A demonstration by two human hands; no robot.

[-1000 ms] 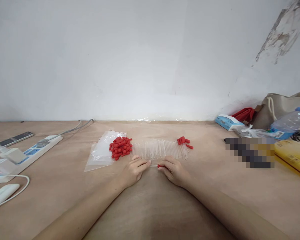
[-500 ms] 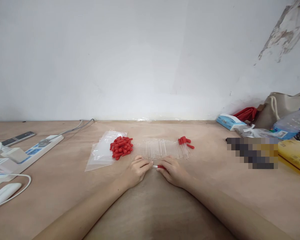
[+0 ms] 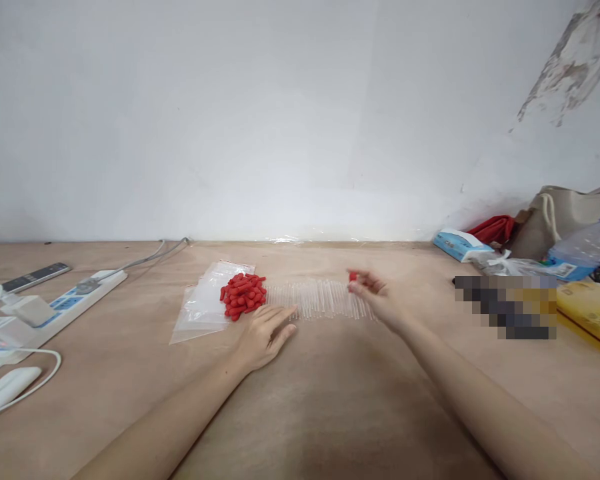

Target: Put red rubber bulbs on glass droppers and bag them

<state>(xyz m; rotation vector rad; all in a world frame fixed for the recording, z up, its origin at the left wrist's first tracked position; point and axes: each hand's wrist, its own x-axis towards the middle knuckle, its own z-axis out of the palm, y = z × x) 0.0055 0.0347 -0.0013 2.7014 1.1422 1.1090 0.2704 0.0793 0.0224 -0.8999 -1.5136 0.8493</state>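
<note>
My right hand (image 3: 375, 299) is at the right end of the row of clear thin tubes (image 3: 320, 298), with a red rubber bulb (image 3: 353, 277) pinched between thumb and fingers. Whether a tube is fitted into that bulb is hard to make out. The few red-capped droppers at that end are hidden behind the hand. My left hand (image 3: 264, 335) rests low over the table, fingers stretched out and thumb apart, holding nothing. Its fingertips lie close to the left tubes and the near side of a heap of red rubber bulbs (image 3: 243, 295).
Clear plastic bags (image 3: 196, 313) lie under and left of the heap. Further left are a power strip (image 3: 87, 300) with plugs and cables and a remote (image 3: 25, 283). At right stand a tissue pack (image 3: 460, 245), a plastic bottle (image 3: 585, 245) and a yellow package (image 3: 590, 310).
My hands have parted. The right one moved right and away from me to the end of the tube row with a red bulb; the left let go of the clear tube and opened, shifting slightly left.
</note>
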